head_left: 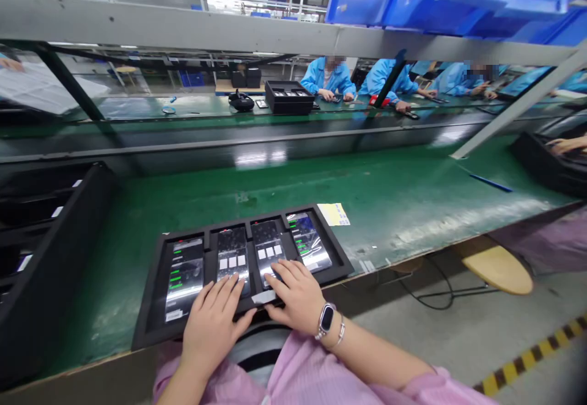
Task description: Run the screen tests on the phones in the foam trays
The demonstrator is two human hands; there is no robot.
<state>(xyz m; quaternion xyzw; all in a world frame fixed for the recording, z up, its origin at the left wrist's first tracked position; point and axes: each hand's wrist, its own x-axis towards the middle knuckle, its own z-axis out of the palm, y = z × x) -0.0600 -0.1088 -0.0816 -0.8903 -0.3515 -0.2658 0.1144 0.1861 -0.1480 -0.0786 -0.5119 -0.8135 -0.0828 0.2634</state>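
Note:
A black foam tray lies at the front edge of the green bench, with several smartphones in its slots. The outer phones, a left one and a right one, show green marks on lit screens. Two darker inner phones, one left and one right, each show a row of white squares. My left hand rests with fingers stretched over the near edge, by the left inner phone. Fingers spread, my right hand lies over the lower end of the right inner phone. Neither hand grasps anything.
A yellow-and-white paper lies by the tray's far right corner. Black trays stand at left and right. A blue stick is on the bench. Blue bins sit on the overhead shelf. Co-workers in blue work opposite.

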